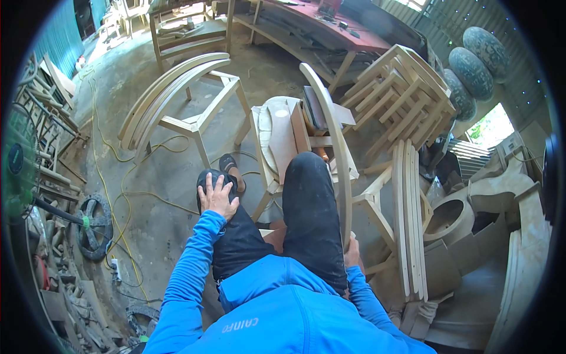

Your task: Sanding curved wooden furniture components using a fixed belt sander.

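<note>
My left hand (217,196) rests on my left knee with its fingers spread, holding nothing. Low beside my right thigh, my right hand (353,253) is closed at the near end of a long curved wooden strip (338,144); my leg and the strip partly hide the fingers. The strip rises past my right knee, its far end standing free. In front of my knees is a wooden stand (272,183) carrying a rounded board (266,138) and several flat wooden pieces (290,138).
Curved strips (171,97) lie on a wooden frame (206,115) at left; more strips (407,218) lean at right. Behind them is a stack of wooden frames (407,100). A yellow cord (121,194) crosses the floor near a green fan (20,159). A red-topped workbench (354,32) stands beyond.
</note>
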Tool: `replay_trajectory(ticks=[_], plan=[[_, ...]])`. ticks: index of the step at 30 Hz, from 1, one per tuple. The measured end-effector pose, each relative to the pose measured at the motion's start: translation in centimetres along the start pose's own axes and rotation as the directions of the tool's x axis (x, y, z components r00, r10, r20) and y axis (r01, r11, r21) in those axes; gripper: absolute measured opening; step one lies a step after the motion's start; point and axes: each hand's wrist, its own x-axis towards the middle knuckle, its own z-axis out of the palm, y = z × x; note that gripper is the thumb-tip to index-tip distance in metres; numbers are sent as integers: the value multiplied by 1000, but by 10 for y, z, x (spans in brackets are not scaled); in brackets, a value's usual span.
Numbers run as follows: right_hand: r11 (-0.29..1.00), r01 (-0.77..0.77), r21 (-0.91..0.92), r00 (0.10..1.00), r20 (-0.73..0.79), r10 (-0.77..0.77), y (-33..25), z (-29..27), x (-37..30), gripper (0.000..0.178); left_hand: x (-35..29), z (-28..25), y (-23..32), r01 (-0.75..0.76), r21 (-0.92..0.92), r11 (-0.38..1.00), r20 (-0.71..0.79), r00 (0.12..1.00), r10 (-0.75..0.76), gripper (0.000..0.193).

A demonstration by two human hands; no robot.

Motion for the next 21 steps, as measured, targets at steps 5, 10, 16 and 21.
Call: replay_trajectory(ticks=[5, 10, 16, 21], plan=[[976, -212, -51, 975, 60, 215, -6, -7, 9, 43, -13, 4, -18, 13, -43, 999, -62, 998, -16, 56], [996, -13, -86, 990, 142, 25, 64, 45, 35, 50, -10, 5, -33, 10, -101, 995, -122, 992, -22, 54], [985, -132, -108, 940, 302, 159, 10, 50, 72, 52, -23, 4, -46, 35, -138, 990, -153, 987, -56, 52], [971, -237, 10, 943, 241, 228, 7, 28, 77, 52, -39, -3, -54, 121, -104, 987, -162, 977, -137, 54]])
